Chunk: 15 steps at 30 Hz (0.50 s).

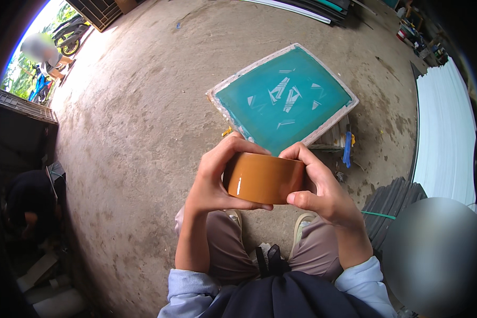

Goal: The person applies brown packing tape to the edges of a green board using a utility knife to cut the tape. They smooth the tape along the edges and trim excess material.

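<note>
Between my two hands is a wide roll of glossy brown packing tape [265, 179], held up in front of my knees with its outer face toward me. My left hand [213, 175] wraps its left side, thumb along the lower edge and fingers over the top. My right hand [323, 188] grips the right side, its thumb pressed on the tape's face near the lower right. Just beyond the roll, a teal screen-printing frame [223, 104] with a pale, worn border rests tilted on a low support. Light angular shapes mark its mesh. My hands hide its nearest corner.
Dark strips [395, 209] tied with green band and long white sheets [445, 132] lie at the right. A blue clamp-like piece [347, 149] hangs by the frame's support. At the left a person in dark clothes [34, 199] bends down; another sits by motorbikes at the doorway.
</note>
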Each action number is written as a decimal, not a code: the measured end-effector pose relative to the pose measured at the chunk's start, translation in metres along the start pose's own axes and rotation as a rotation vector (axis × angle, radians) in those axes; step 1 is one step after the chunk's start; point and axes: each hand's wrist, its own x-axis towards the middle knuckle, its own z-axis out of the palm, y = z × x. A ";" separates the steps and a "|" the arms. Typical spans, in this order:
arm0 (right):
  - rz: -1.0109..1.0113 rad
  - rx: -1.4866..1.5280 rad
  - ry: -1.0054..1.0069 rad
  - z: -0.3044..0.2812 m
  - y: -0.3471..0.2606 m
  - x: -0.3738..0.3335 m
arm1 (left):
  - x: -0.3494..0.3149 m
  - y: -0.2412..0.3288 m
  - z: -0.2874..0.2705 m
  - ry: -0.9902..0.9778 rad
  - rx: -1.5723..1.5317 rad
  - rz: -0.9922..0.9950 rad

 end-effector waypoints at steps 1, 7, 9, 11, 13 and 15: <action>0.000 0.008 -0.002 -0.001 0.001 0.001 | 0.000 0.000 0.000 -0.005 0.012 -0.002; 0.037 0.117 0.001 0.001 0.003 0.003 | 0.000 -0.002 0.001 -0.033 0.099 0.058; 0.037 0.118 -0.002 0.002 0.001 0.002 | 0.000 -0.001 0.002 -0.034 0.094 0.051; 0.030 0.092 0.011 0.002 0.003 0.003 | 0.000 -0.001 0.002 -0.036 0.103 0.059; 0.018 0.079 0.016 0.002 0.004 0.002 | 0.001 -0.002 0.001 -0.040 0.121 0.081; 0.002 0.077 0.014 0.002 0.004 0.001 | 0.001 0.001 0.002 -0.047 0.112 0.069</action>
